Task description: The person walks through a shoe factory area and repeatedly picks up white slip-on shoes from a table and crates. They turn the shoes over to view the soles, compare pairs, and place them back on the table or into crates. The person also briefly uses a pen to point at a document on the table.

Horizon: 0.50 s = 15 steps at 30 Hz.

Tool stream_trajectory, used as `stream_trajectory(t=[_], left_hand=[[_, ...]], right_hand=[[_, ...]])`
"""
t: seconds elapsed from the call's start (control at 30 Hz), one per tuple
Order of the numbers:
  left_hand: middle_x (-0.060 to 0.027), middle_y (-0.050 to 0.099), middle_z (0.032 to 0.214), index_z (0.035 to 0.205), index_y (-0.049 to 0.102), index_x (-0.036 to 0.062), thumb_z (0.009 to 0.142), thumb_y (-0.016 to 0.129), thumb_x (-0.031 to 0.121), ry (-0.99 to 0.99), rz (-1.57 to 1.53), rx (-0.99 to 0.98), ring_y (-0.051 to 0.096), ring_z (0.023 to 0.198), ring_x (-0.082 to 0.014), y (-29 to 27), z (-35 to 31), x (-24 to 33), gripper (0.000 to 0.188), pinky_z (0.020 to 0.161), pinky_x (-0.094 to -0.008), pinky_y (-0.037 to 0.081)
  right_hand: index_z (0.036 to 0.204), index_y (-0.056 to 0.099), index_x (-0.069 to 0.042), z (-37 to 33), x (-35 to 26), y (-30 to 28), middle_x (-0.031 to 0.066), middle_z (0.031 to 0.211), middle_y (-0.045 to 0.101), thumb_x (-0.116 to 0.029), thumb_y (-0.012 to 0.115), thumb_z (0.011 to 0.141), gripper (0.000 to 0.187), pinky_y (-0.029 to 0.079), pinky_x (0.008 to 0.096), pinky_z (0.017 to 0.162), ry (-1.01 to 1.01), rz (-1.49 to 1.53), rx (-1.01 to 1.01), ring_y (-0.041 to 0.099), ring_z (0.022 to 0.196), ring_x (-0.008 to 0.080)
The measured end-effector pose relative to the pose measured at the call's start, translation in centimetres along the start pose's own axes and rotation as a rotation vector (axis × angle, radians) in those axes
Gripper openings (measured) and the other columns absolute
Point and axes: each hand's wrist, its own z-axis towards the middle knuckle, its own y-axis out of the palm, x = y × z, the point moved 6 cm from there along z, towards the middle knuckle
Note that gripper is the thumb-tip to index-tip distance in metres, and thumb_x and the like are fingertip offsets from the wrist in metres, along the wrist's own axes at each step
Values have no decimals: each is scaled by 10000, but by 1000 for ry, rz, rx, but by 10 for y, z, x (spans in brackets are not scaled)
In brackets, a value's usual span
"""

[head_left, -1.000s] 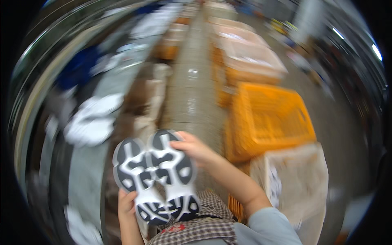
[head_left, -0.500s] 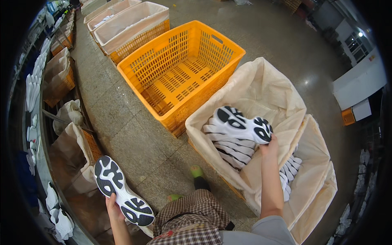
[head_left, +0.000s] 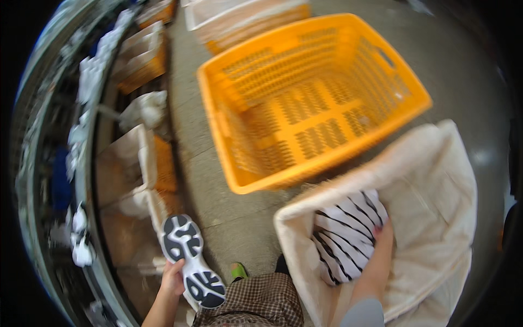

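My left hand is closed on the middle of a white shoe sole with black tread pads, its tread side turned up. Inside a crate lined with cream cloth, at the right, a row of shoe soles stands packed on edge, showing white and black stripes. My right hand is down in this crate, its fingers closed at the right end of a sole in the row. The fingertips there are partly hidden and slightly blurred.
A large yellow plastic crate with slotted walls stands ahead. Another cloth-lined crate is behind it. Along the left runs a metal bench with white shoe parts, and lined crates stand beside it.
My right hand has lowered its sole from above the row into the lined crate, and the tread no longer shows. My left hand keeps its sole. The view has turned left.
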Motion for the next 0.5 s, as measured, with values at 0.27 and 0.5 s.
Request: stream_trajectory(t=[0.27, 0.5], left_hand=[[-104, 579, 1191, 1310, 396, 95, 868, 598, 31, 84, -163, -67, 608, 1036, -224, -14, -16, 17, 490, 903, -394, 522], [-69, 559, 1166, 1278, 378, 49, 807, 714, 89, 431, -293, -75, 575, 1034, -146, -50, -75, 7, 580, 893, -319, 505]], right_hand=[[1369, 358, -67, -140, -62, 45, 133, 1296, 458, -480, 501, 876, 659, 425, 392, 951, -703, -428, -153, 463, 1136, 259], [1254, 425, 25, -356, -42, 122, 199, 1171, 514, -209, 525, 908, 429, 464, 376, 885, -1471, -327, -259, 522, 1006, 268]])
